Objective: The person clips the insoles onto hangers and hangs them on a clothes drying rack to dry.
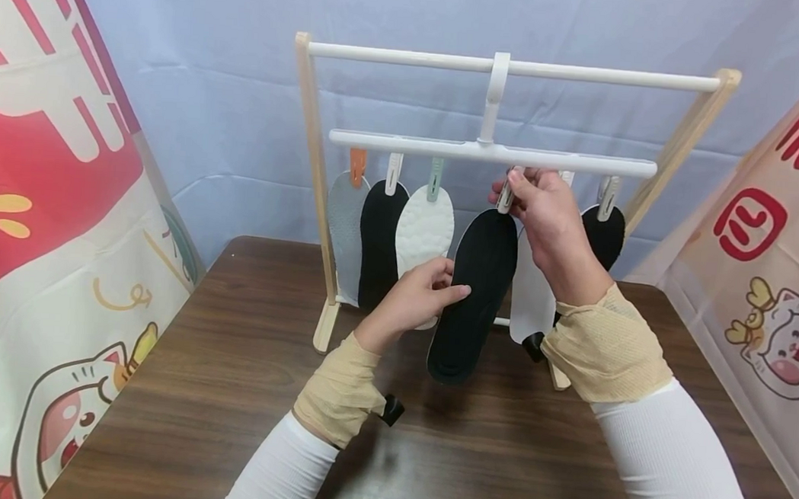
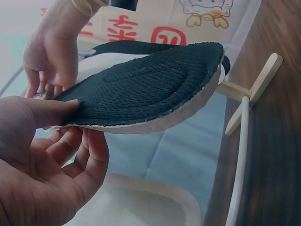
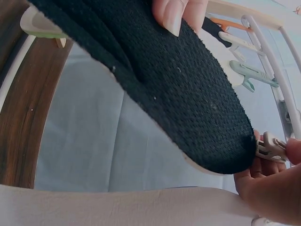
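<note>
My left hand pinches a black insole by its edge, thumb on the dark face and fingers behind. The left wrist view shows the pale underside of this insole. At its upper end my right hand pinches a light grey clip under the white hanger bar. In the right wrist view the clip meets the insole's rounded tip; whether it bites the insole I cannot tell. A white insole hangs to the left from a green clip.
A wooden rack with a white top rod carries the hanger. Grey and black insoles hang at left, white and black ones at right. Below lies a brown wooden table; printed cloths flank it.
</note>
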The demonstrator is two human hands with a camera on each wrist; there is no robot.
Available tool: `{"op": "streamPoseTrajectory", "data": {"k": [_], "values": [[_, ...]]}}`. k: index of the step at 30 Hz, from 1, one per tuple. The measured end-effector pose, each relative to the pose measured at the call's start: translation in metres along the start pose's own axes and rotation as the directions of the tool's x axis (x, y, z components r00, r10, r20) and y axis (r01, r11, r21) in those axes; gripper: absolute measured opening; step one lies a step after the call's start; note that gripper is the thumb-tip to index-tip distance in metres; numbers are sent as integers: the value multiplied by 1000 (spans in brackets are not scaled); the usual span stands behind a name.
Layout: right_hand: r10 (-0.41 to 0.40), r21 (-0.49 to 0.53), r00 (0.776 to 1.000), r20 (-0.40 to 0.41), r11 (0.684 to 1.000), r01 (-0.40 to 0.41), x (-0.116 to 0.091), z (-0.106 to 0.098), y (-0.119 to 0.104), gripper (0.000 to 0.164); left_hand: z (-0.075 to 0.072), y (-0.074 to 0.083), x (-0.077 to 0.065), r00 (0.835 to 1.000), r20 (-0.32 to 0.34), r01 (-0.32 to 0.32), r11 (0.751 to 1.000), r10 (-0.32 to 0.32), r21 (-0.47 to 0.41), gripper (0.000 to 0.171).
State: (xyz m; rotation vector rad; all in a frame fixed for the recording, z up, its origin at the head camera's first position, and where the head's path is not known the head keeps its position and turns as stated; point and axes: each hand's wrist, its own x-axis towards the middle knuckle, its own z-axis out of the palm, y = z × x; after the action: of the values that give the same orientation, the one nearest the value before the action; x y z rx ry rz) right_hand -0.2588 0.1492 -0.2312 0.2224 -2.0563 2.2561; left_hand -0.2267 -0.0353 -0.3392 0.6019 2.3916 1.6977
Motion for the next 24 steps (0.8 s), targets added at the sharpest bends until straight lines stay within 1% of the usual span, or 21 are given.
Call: {"op": "streamPoseTrajectory", "data": {"k": [3,10,19,24], "values": [[8,-8,1000,-1,1000,-8,-1,0,-1,14,0,1,1,1000,0,-10,1000,10,7,17],[2,12,1000,-4,1000,-2,-1,0,-2,14,1,4,1,1000,-1,-25,1000,25,10,16],[10,21,999,-40,1000,-9,-2,2,-2,13,2,3,0,1000,-7,-16,1000,16,16,16],[12,1,999,-42,1000,-12,-3,2,-1,14,2,5,0,1000,-14,-19,999,19,28,17]]}}
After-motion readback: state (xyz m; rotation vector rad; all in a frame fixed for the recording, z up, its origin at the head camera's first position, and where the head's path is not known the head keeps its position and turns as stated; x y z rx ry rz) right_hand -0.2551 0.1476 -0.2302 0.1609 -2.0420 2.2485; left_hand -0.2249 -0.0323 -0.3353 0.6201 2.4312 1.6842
